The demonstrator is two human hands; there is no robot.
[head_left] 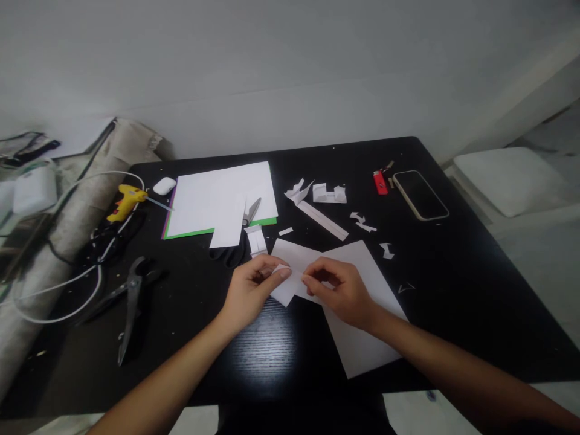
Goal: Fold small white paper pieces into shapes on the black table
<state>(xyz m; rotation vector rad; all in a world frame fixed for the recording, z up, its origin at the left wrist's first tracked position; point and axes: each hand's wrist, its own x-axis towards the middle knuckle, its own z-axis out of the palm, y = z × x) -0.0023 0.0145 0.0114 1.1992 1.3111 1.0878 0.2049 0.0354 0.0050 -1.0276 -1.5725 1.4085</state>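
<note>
My left hand [251,289] and my right hand [342,291] meet over a black table [453,290]. Both pinch a small white paper piece [294,266], thumbs and forefingers closed on its edges. That piece lies over a larger white sheet [362,344] spread under my right wrist. A small folded white paper [257,240] sits just beyond my left hand. Scissors [247,217] lie partly under another white cut-out sheet beside it.
A white-on-green paper stack [222,196], paper scraps [328,193], a long paper strip [324,220], a red lighter [379,181] and a phone [420,194] lie at the back. A yellow glue gun [124,201], earbud case [164,185], pliers [131,302] and a white cable [86,284] are at the left.
</note>
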